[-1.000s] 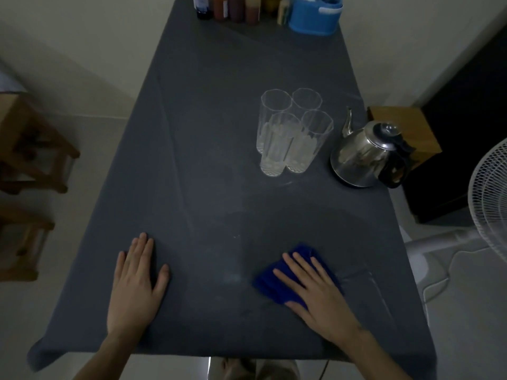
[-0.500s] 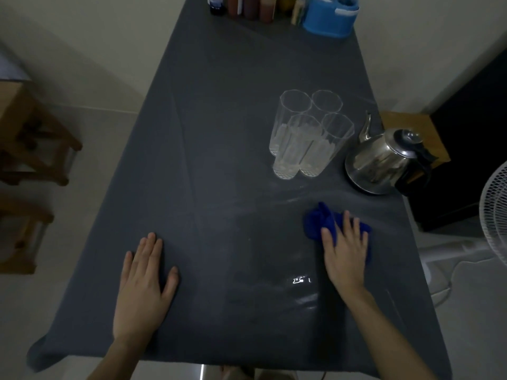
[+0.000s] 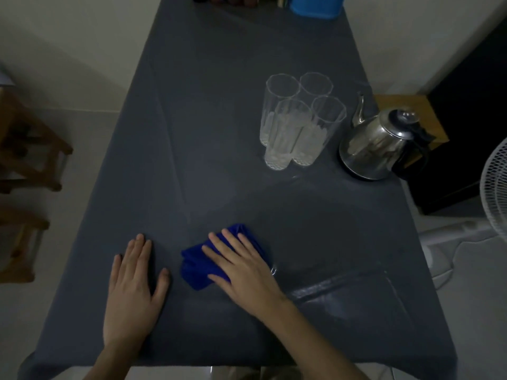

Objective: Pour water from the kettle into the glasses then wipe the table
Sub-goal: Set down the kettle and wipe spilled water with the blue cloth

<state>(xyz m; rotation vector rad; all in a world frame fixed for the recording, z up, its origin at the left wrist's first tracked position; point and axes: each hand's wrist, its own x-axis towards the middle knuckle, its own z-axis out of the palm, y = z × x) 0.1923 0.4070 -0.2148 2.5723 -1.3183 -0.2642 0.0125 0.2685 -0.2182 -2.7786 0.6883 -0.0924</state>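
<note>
We press our right hand (image 3: 241, 266) flat, fingers spread, on the folded blue cloth (image 3: 197, 270), so the palm can drag it across the dark worktop (image 3: 205, 133). Our left hand (image 3: 133, 292) lies open and flat just beside it, likely bracing. The glasses (image 3: 296, 122) stand clustered beside the kettle (image 3: 378, 144), well apart from the cloth, clear of the wiping.

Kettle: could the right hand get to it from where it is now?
Probably yes. The right hand lies flat on the blue cloth; bare table lies between it and the kettle, and the glasses stand left of that path.
</note>
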